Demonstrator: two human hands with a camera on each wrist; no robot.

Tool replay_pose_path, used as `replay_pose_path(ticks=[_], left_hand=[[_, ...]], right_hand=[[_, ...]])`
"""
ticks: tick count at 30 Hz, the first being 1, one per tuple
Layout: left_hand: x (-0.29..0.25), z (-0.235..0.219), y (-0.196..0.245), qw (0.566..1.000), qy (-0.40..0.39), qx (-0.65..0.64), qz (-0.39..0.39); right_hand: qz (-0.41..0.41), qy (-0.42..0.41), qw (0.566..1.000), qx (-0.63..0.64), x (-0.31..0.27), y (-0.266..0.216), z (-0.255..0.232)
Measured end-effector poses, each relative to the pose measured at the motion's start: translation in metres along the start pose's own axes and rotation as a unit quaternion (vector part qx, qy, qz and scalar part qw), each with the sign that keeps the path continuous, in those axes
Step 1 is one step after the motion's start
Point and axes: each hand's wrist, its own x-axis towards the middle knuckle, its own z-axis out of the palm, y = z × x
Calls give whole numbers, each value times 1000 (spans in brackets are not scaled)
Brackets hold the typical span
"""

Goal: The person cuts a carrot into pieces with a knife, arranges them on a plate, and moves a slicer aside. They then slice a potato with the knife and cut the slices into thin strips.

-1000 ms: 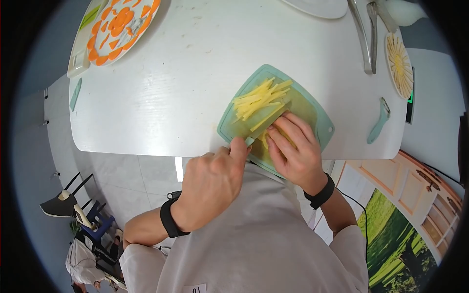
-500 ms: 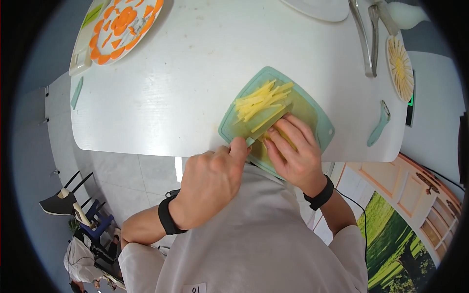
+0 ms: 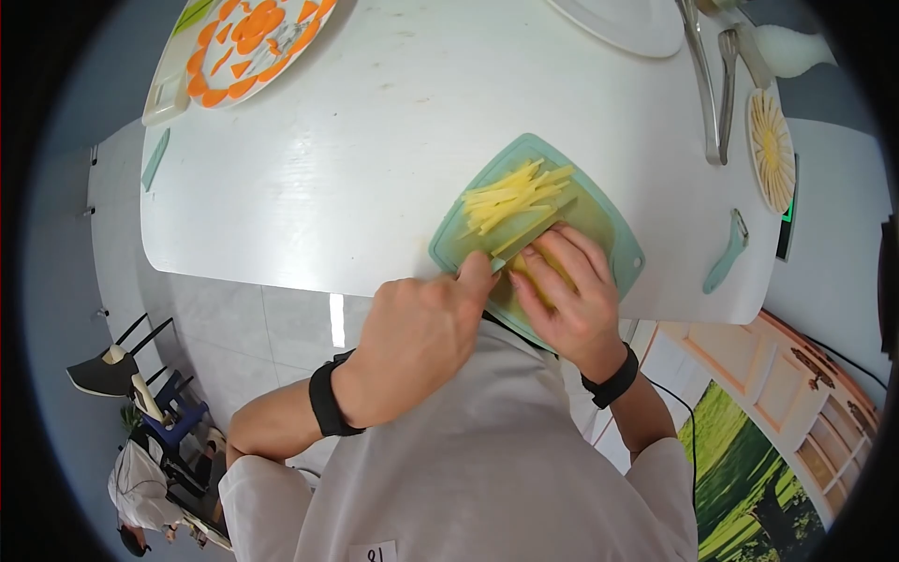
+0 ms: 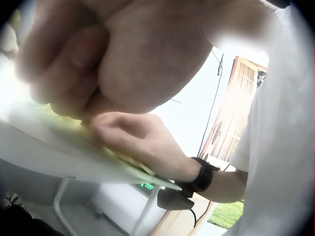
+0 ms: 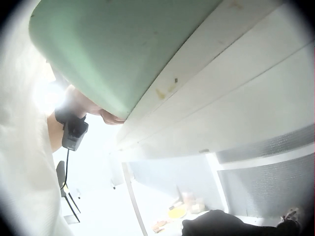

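Observation:
In the head view my left hand (image 3: 417,323) grips the green handle of a kitchen knife (image 3: 526,242), its blade lying slantwise over the green cutting board (image 3: 609,211). Directly right of the blade, my right hand (image 3: 573,290) holds down a piece of yellow potato (image 3: 523,265), mostly hidden under the fingers. Cut potato strips (image 3: 510,197) lie heaped on the board's far side, left of the blade. The left wrist view shows the left fist (image 4: 74,69) close up, with the right hand (image 4: 147,142) behind it. Only the board's underside (image 5: 113,44) fills the top of the right wrist view.
On the white table (image 3: 309,206) a plate of carrot slices (image 3: 257,28) stands far left, beside a pale green tool (image 3: 156,161). At right lie a peeler (image 3: 726,255), metal tongs (image 3: 714,112) and an oval plate of pale slices (image 3: 771,155). A white plate (image 3: 627,28) sits at the back.
The head view has shifted a little. My left hand has moved the knife slightly forward over the board; the right hand stays on the potato.

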Motion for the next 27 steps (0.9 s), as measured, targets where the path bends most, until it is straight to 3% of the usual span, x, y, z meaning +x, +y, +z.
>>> replay_pose_path(ticks=[12, 18, 21, 27], left_hand=[[0, 6, -7, 1000, -4, -3, 9], [-8, 11, -12, 999, 33, -25, 11], [1, 9, -6, 1000, -3, 9, 0], [-14, 7, -17, 998, 44, -42, -15]], right_hand=[[1, 9, 1000, -3, 0, 0, 1], [-1, 13, 1000, 1, -1, 1, 3], [-6, 13, 1000, -4, 0, 1, 2], [-11, 29, 1000, 1, -3, 2, 4]])
